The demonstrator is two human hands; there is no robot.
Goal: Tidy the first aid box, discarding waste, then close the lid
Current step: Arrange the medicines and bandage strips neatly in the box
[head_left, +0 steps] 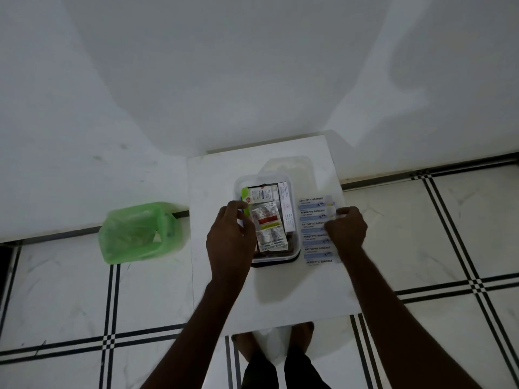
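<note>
A clear plastic first aid box (292, 255) stands open on a small white table (213, 186), filled with blister packs (266, 220) and small medicine cartons (286, 209). Its clear lid (289, 165) lies behind it. My left hand (229, 237) rests on the box's left side, fingers on a green-edged packet (245, 192). A strip of antiseptic bandages (313, 217) lies on the table right of the box. My right hand (346, 227) pinches the strip's right edge.
A green plastic bag (134, 233) sits open on the floor left of the table, against the white wall. Tiled floor with black lines surrounds the table. My legs (275, 366) stand at the table's near edge.
</note>
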